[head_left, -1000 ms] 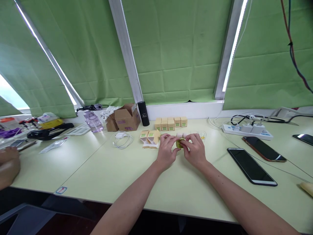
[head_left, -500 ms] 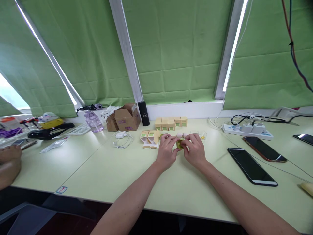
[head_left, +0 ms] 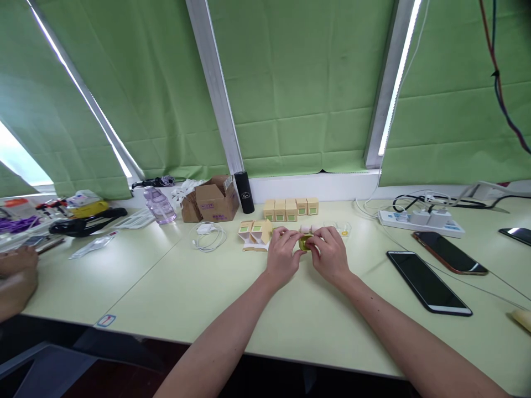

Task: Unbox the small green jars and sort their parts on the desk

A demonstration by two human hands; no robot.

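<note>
Between my two hands, low above the table, is a small shiny yellow-green object [head_left: 306,242]; the fingers cover much of it and its kind is unclear. My left hand [head_left: 284,254] pinches its left side between thumb and fingers. On the other side, my right hand [head_left: 331,253] grips it with closed fingertips. Just behind the hands lie small pale pink rolls [head_left: 306,228], partly hidden. A small clear container [head_left: 344,229] with something yellow in it stands beyond my right hand. Opened tan cartons [head_left: 254,234] with green labels lie left of my left hand.
Several small tan boxes [head_left: 280,210] stand in a row behind. Farther left are a black bottle [head_left: 244,192], a cardboard box [head_left: 215,202], a white cable [head_left: 209,237] and a purple bottle [head_left: 160,205]. Phones [head_left: 429,283] and a power strip [head_left: 421,222] lie right. Another person's hand [head_left: 19,276] rests far left.
</note>
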